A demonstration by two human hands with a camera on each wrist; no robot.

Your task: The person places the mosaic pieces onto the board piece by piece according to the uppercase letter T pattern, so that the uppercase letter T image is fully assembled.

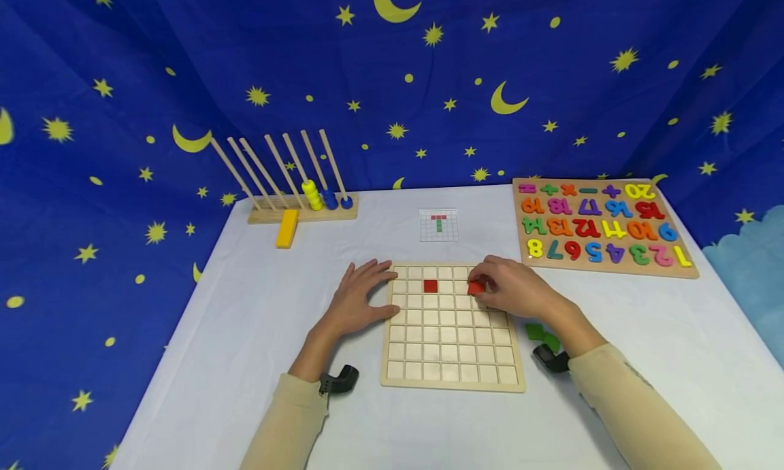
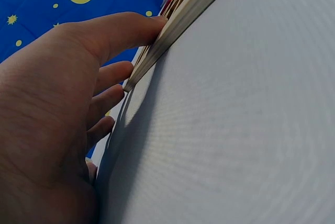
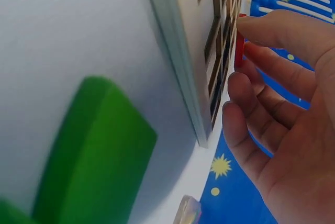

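A wooden grid board [image 1: 449, 353] lies on the white tabletop [image 1: 239, 341], about midway between its left and right edges and well apart from the back edge. The left hand [image 1: 358, 303] is spread and grasps nothing, its fingertips and thumb touching the board's left edge near the back left corner. The right hand [image 1: 516, 288] pinches a red square tile [image 1: 476, 288] between thumb and fingers above the board's back right part; whether that tile touches the board I cannot tell. A second red tile [image 1: 431, 286] sits in the second row from the board's back edge, third cell from the left. Two green tiles [image 1: 535, 331] lie on the tabletop just beside the board's right edge, near the right wrist. Between the board and the tabletop's back edge is a clear pattern card [image 1: 450, 232] with a red-and-green T. A number puzzle board [image 1: 612, 270] fills the tabletop's back right corner; a bead abacus [image 1: 269, 217] with yellow and blue beads stands at the back left corner, a yellow-orange block [image 1: 286, 229] at its front.
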